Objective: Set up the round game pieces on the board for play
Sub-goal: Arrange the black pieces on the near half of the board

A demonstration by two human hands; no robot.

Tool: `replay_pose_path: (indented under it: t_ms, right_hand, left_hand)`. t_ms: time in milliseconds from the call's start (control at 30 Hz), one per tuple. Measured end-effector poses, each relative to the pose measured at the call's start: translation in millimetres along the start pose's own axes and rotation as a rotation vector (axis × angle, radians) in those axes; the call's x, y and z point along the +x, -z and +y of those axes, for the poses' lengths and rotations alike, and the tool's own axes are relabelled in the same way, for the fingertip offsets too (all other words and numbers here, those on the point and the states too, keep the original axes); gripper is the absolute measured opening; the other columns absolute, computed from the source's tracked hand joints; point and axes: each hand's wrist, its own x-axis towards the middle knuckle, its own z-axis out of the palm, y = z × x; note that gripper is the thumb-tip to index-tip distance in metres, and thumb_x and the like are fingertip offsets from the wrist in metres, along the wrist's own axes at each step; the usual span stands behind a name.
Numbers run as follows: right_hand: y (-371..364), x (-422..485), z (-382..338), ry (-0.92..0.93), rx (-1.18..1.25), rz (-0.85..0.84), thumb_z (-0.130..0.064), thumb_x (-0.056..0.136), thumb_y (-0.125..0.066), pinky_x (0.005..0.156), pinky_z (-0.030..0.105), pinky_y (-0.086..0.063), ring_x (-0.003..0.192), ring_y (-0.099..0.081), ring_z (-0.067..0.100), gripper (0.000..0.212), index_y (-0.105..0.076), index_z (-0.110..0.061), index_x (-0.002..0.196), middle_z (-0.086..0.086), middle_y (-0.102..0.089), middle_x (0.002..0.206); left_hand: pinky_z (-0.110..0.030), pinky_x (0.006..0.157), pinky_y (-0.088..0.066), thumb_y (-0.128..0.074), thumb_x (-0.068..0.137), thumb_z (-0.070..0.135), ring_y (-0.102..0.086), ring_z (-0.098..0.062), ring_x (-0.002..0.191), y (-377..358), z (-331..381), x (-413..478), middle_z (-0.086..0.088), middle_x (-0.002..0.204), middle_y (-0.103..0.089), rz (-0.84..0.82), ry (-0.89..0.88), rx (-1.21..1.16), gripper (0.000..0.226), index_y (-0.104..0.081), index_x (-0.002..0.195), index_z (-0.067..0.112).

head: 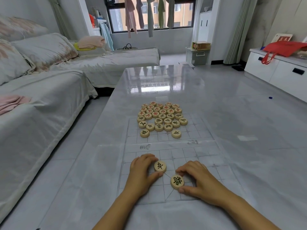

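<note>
A clear plastic chess board (207, 156) with a pale grid lies on the glossy grey table. Several round wooden pieces (162, 119) with red or black characters are bunched on its far half. On the near half, my left hand (142, 170) pinches a black-marked piece (160, 166) between thumb and fingers. To its right, my right hand (197, 178) pinches another black-marked piece (177, 182) the same way. Both pieces lie flat on the board.
The table (232, 113) stretches away from me. A covered sofa (49, 100) runs along its left edge. A white cabinet (279, 72) with a red bag stands at the far right. A small blue object (270, 97) lies on the floor.
</note>
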Motion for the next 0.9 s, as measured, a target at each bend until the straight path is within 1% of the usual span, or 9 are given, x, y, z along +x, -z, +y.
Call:
replay_pose_path:
  t_ms: [67, 133, 300, 433, 567, 700, 800, 900]
  right_hand:
    - [-1.9, -1.3, -1.9, -0.001, 0.001, 0.022, -0.047, 0.078, -0.065, 0.093, 0.017, -0.031, 0.101, -0.034, -0.010, 0.035, -0.051, -0.040, 0.110, -0.029, -0.043, 0.102]
    - [-4.6, -5.6, -3.3, -0.005, 0.008, 0.016, -0.049, 0.077, -0.066, 0.094, 0.016, -0.031, 0.103, -0.033, -0.010, 0.035, -0.052, -0.041, 0.108, -0.028, -0.042, 0.103]
    - [-3.7, -13.9, -7.7, -0.013, 0.014, -0.006, -0.054, 0.073, -0.066, 0.092, 0.017, -0.033, 0.102, -0.034, -0.007, 0.035, -0.052, -0.041, 0.102, -0.025, -0.043, 0.102]
    - [0.1, -14.5, -9.0, -0.004, 0.026, -0.046, -0.054, 0.069, -0.069, 0.092, 0.019, -0.033, 0.102, -0.037, -0.002, 0.035, -0.053, -0.041, 0.097, -0.023, -0.045, 0.101]
    - [-0.2, -15.1, -7.7, 0.005, 0.018, -0.046, -0.058, 0.067, -0.068, 0.092, 0.018, -0.033, 0.101, -0.037, -0.003, 0.037, -0.053, -0.041, 0.097, -0.023, -0.045, 0.100]
    - [-1.1, -15.4, -7.1, 0.006, -0.001, -0.038, -0.063, 0.066, -0.064, 0.089, 0.015, -0.033, 0.101, -0.037, -0.005, 0.038, -0.052, -0.043, 0.095, -0.027, -0.043, 0.099]
    - [-0.4, -15.2, -9.1, 0.001, -0.003, -0.045, -0.063, 0.065, -0.063, 0.092, 0.016, -0.033, 0.102, -0.036, -0.006, 0.037, -0.049, -0.044, 0.093, -0.027, -0.043, 0.100]
    - [1.9, -14.1, -11.2, -0.004, -0.003, -0.067, -0.063, 0.065, -0.064, 0.094, 0.015, -0.030, 0.103, -0.035, -0.009, 0.039, -0.047, -0.046, 0.096, -0.028, -0.042, 0.102]
  left_hand:
    - [-0.024, 0.106, -0.021, -0.069, 0.079, 0.033, -0.041, -0.009, 0.121, -0.9, 0.2, 0.6, 0.008, 0.127, -0.050, -0.002, -0.027, 0.034, 0.042, -0.057, 0.117, 0.022]
    - [-0.023, 0.104, -0.022, -0.067, 0.080, 0.035, -0.041, -0.008, 0.119, -2.1, -0.4, 1.2, 0.009, 0.128, -0.050, -0.007, -0.028, 0.063, 0.041, -0.056, 0.117, 0.023]
    - [-0.025, 0.096, -0.028, -0.063, 0.081, 0.041, -0.048, -0.009, 0.108, -3.9, 4.4, 9.5, 0.010, 0.118, -0.054, 0.013, -0.035, 0.163, 0.035, -0.056, 0.111, 0.025]
    - [-0.023, 0.093, -0.026, -0.062, 0.082, 0.041, -0.046, -0.009, 0.109, -7.1, 5.5, 16.1, 0.008, 0.117, -0.052, 0.037, -0.013, 0.172, 0.036, -0.055, 0.112, 0.024]
    - [-0.021, 0.091, -0.025, -0.062, 0.082, 0.042, -0.045, -0.009, 0.109, -10.9, 1.1, 16.5, 0.008, 0.116, -0.051, 0.052, -0.007, 0.167, 0.037, -0.054, 0.113, 0.024]
    - [-0.025, 0.092, -0.026, -0.057, 0.085, 0.041, -0.043, -0.014, 0.113, -13.5, 1.2, 31.7, 0.004, 0.122, -0.050, 0.057, 0.038, 0.266, 0.039, -0.051, 0.119, 0.023]
    - [-0.031, 0.096, -0.031, -0.049, 0.090, 0.039, -0.042, -0.019, 0.116, -13.5, 1.8, 52.9, -0.001, 0.127, -0.048, 0.072, 0.098, 0.371, 0.040, -0.047, 0.124, 0.020]
    - [-0.034, 0.098, -0.032, -0.048, 0.090, 0.040, -0.040, -0.023, 0.120, -11.7, 1.3, 74.6, -0.004, 0.132, -0.046, 0.105, 0.146, 0.432, 0.045, -0.042, 0.130, 0.018]
